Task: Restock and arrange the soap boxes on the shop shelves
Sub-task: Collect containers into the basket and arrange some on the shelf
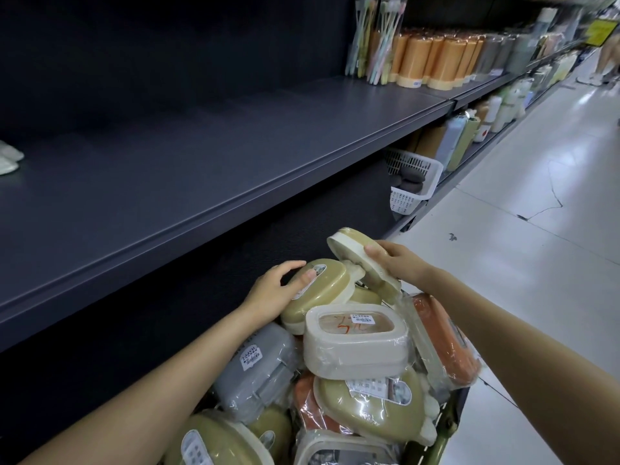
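A heap of plastic-wrapped soap boxes fills a cart at the bottom centre. My left hand [276, 288] grips an olive box [323, 290] lying on top of the heap. My right hand [394, 263] holds a cream and olive box [355, 253] tilted on its edge just above the pile. Below them lie a cream box [355, 344] with red writing, a grey box [255, 370], an orange box [446, 344] and further olive ones [372, 401]. The dark shelf [188, 162] runs bare above and to the left of the cart.
Orange canisters [436, 58] and toothbrush packs [379, 38] stand at the shelf's far right. A white basket [412, 182] sits on the lower shelf beside tall bottles [459, 139]. White items [8, 159] lie at the shelf's left edge. A person [607, 58] stands down the aisle.
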